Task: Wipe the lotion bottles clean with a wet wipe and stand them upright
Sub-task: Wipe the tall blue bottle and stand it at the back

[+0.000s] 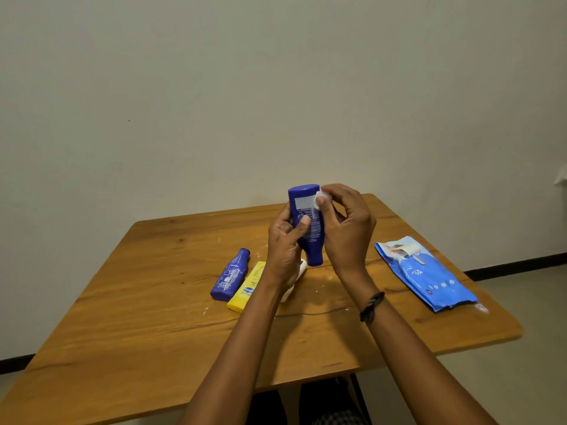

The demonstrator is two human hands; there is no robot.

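My left hand [283,250] grips a large dark blue lotion bottle [308,223], held above the table with its cap end down and its flat base up. My right hand [345,228] pinches a small white wet wipe [321,198] against the bottle's upper right edge. A smaller blue lotion bottle [230,276] lies flat on the wooden table [147,302]. Beside it lies a yellow lotion tube [247,288]. A white bottle [296,280] lies mostly hidden behind my left wrist.
A blue wet wipe pack [425,274] lies on the table's right side, its flap peeled open. Small white specks dot the tabletop. A plain wall stands right behind the table. The table's front edge is near my body.
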